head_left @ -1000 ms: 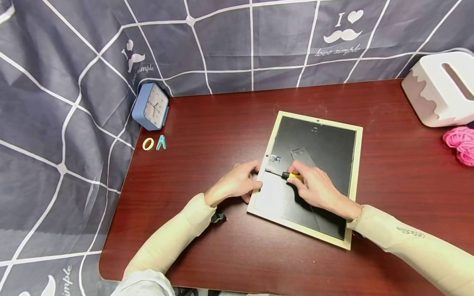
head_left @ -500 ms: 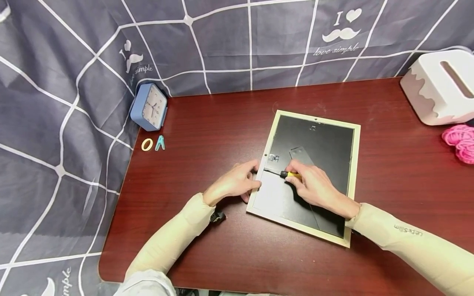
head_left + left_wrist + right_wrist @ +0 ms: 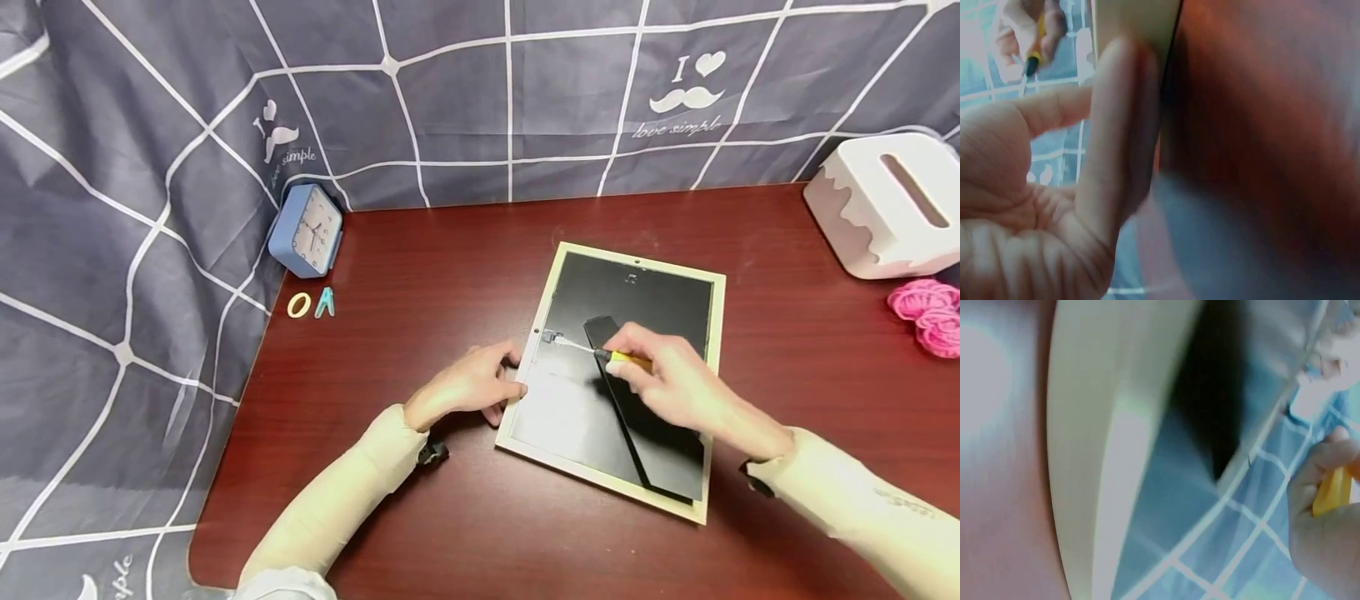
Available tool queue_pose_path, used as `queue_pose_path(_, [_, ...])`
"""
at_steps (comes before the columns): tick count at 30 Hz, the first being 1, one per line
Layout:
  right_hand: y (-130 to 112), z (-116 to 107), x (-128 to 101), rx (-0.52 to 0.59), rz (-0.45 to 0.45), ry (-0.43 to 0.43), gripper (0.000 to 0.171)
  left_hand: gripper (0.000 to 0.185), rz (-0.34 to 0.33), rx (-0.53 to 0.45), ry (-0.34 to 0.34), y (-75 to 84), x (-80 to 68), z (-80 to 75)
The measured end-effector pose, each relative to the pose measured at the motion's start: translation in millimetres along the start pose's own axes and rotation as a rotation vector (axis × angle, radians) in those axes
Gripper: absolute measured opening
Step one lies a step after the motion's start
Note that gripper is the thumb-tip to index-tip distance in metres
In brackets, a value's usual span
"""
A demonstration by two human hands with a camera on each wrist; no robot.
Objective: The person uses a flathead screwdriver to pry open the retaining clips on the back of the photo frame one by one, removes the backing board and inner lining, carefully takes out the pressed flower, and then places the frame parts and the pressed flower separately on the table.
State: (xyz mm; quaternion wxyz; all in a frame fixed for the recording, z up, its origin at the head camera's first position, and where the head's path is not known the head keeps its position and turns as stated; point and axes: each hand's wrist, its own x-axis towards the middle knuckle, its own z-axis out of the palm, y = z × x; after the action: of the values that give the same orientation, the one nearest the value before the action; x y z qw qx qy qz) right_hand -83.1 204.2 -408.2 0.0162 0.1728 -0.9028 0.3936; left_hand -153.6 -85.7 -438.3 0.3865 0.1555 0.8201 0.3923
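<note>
A picture frame (image 3: 716, 350) lies face down on the dark red tabletop (image 3: 450, 250), nearer the right edge than the left, its long axis running from the front edge toward the back and tilted a little to the left at the far end. The right hand (image 3: 678, 383) hovers over the black backing board, fingers curled around a small yellow-handled screwdriver (image 3: 611, 355) whose metal shaft points left toward a small metal clip (image 3: 551, 337) beside the frame's left rail. The tip is at or just short of the clip (contact cannot be confirmed at this size). The left hand (image 3: 468, 383) rests on the tabletop against the outside of that same rail, fingers relaxed and pressing the frame's edge, as the left wrist view also shows; it holds nothing. The clip thus sits between the two hands, with the left hand the nearer. The backing's fold-out stand (image 3: 626, 400) runs lengthwise under the right hand.
</note>
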Motion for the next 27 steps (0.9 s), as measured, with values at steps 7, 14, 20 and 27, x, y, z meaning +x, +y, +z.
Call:
queue_pose_path(7, [18.6,-24.8,35.2,-0.077,0.101,-0.093,0.014,0.040,0.019,-0.028,0.064,6.1,29.6,-22.9])
queue_pose_path(14, [47.3,-8.9,70.2,-0.134,0.173,-0.187,0.011,0.033,0.069,0.091,0.179,27.4,67.3,-19.5])
queue_pose_path(20, [55.9,-0.2,81.0,-0.113,0.181,-0.210,0.011,0.018,0.069,0.146,0.202,32.3,76.8,-18.2])
queue_pose_path(27, [54.0,-3.9,83.8,-0.111,0.179,-0.220,0.008,0.015,0.076,0.136,0.202,32.3,77.8,-20.0])
